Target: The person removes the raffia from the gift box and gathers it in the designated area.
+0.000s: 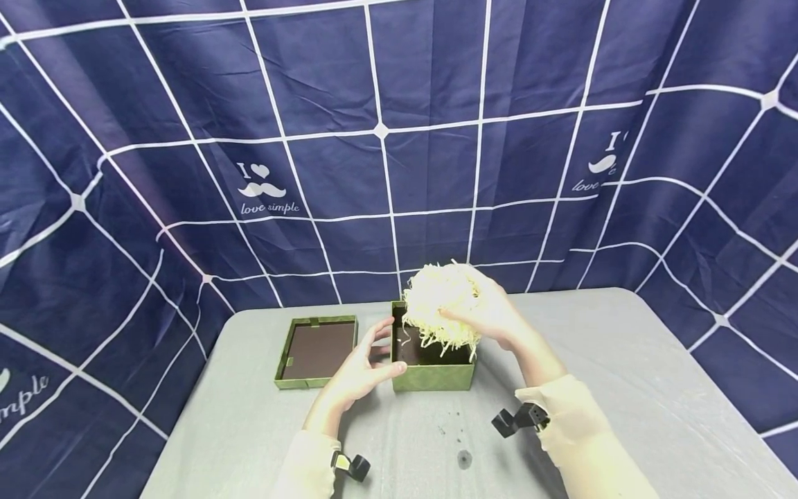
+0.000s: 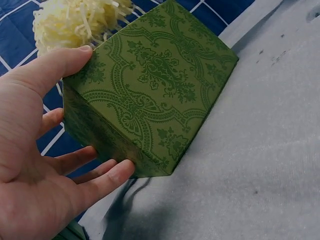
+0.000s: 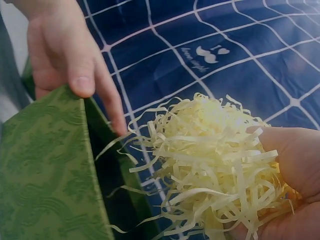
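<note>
A wad of pale yellow shredded paper is gripped in my right hand, above the open green box. Loose strands hang from it toward the box, as the right wrist view shows. My left hand is at the box's left side. Its thumb touches the upper front corner and the relaxed, spread fingers lie along the left wall. The box has a green embossed floral pattern outside and a dark inside, where a few strands are visible. The shredded paper hides part of its interior.
A shallow green lid with a brown inside lies on the grey tabletop, left of the box. Small dark spots and a round mark are in front of the box. A blue curtain with white lines surrounds the table.
</note>
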### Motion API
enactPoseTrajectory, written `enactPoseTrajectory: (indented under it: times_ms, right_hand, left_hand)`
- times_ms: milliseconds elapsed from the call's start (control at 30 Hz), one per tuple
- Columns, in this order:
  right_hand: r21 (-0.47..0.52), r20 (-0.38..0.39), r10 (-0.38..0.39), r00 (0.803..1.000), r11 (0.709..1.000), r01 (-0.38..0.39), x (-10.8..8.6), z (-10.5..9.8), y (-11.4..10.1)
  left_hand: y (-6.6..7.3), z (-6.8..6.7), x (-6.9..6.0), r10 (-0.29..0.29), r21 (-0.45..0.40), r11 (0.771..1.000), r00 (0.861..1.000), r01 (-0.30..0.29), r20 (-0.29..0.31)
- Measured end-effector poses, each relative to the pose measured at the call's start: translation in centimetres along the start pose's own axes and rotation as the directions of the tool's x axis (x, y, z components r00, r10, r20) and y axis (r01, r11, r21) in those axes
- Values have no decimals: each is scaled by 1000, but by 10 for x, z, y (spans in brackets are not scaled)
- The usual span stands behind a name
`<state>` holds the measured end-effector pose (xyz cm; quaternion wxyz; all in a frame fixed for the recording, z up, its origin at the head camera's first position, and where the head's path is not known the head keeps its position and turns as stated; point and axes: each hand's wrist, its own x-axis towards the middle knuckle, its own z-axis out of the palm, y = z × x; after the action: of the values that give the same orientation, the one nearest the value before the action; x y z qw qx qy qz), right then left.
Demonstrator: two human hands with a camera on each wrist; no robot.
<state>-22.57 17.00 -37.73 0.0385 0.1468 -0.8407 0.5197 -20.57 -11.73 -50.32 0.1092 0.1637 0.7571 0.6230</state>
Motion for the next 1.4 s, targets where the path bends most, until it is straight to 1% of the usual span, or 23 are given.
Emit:
enactPoseTrajectory:
  times_ms: [100, 200, 400, 533, 767, 833, 900, 967, 1033, 1100, 1133, 1333, 1367, 1400]
  right_hand:
    - [0, -28, -19, 999, 1000, 19, 1, -7, -4]
    - [44, -47, -22, 999, 999, 24, 1, -15, -8]
    - [105, -96, 10, 995, 995, 0, -1, -33, -14]
    - [168, -128, 17, 992, 986, 5, -3, -43, -15]
    - [203, -208, -6, 978, 978, 49, -9, -62, -12]
    - [243, -229, -13, 973, 967, 71, -11, -67, -9]
    - [295, -250, -25, 968, 950, 101, -14, -72, -4]
    - [370, -266, -34, 963, 919, 134, -18, -77, 2]
    - [425, -284, -41, 958, 890, 164, -23, -81, 8]
    - [473, -300, -30, 954, 863, 175, -28, -83, 13]
    - [489, -306, -21, 952, 855, 176, -30, -84, 16]
    - [535, -330, 19, 944, 827, 171, -41, -85, 37]
    - [534, -338, 25, 941, 828, 169, -43, -84, 41]
    - [523, -350, 35, 936, 836, 164, -45, -83, 44]
  left_hand:
    - [0, 0, 0, -1, 0, 1000, 1000, 1, -2]
    - [-1, -1, 0, -1, 4, 1000, 1000, 1, -2]
    - [1, -1, 0, 5, 8, 1000, 1000, -5, 4]
    - [1, -1, 1, 11, -4, 1000, 1000, -11, 2]
    - [-1, -2, 1, 14, -25, 1000, 1000, -14, 4]
    - [-2, -1, 1, 13, -28, 1000, 1000, -12, 5]
    - [-2, -1, 1, 11, -32, 999, 1000, -11, 6]
    - [-3, -1, 1, 8, -32, 999, 1000, -8, 6]
    - [-2, 0, 0, 5, -31, 1000, 1000, -4, 6]
    - [-2, 1, 0, 1, -29, 1000, 1000, -1, 6]
    - [-2, 1, 0, 1, -28, 1000, 1000, -1, 6]
    - [-2, 1, 0, 1, -25, 1000, 1000, -1, 5]
    - [-2, 1, 0, -1, -23, 1000, 1000, 1, 4]
    - [-2, 1, 0, -3, -21, 1000, 1000, 3, 3]
